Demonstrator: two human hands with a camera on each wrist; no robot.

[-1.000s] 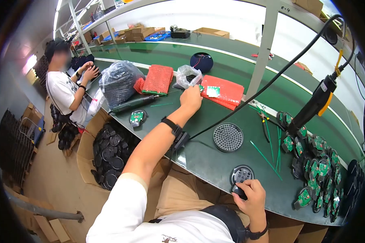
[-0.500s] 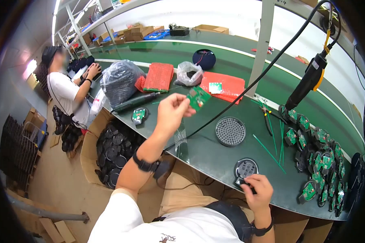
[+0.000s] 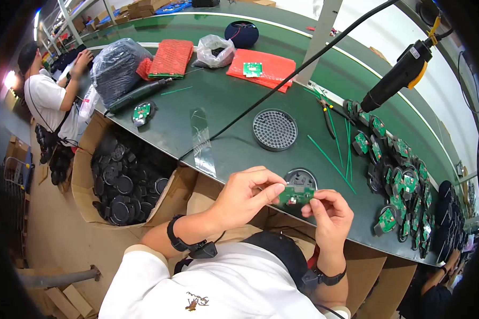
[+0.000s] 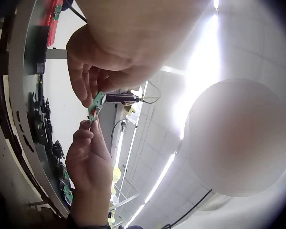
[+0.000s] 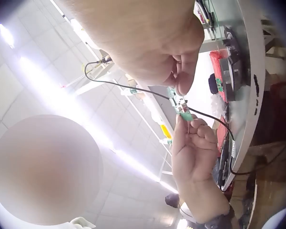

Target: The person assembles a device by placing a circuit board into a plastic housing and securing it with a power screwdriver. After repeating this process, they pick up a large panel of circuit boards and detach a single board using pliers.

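A green circuit board (image 3: 296, 195) is held between both hands in front of the body, above the table's front edge. My left hand (image 3: 248, 198) pinches one end of it between thumb and fingers, and my right hand (image 3: 331, 217) pinches the other end. In the left wrist view the board (image 4: 96, 107) spans the gap between the two sets of fingertips. The right wrist view shows small parts on the board (image 5: 181, 106). Just behind it on the table lies a round black housing (image 3: 302, 177), partly hidden by the board and fingers.
A round perforated grille (image 3: 275, 129) lies mid-table, with green strips (image 3: 332, 165) and pliers (image 3: 327, 118) beyond. Many housings with boards (image 3: 408, 183) crowd the right side. A power screwdriver (image 3: 394, 77) hangs above. A carton (image 3: 85, 183) of black parts stands left; another person (image 3: 50, 101) works there.
My left hand has brought the circuit board from the red packs at the back to my right hand. My right hand has left the black housing and now pinches the board too.
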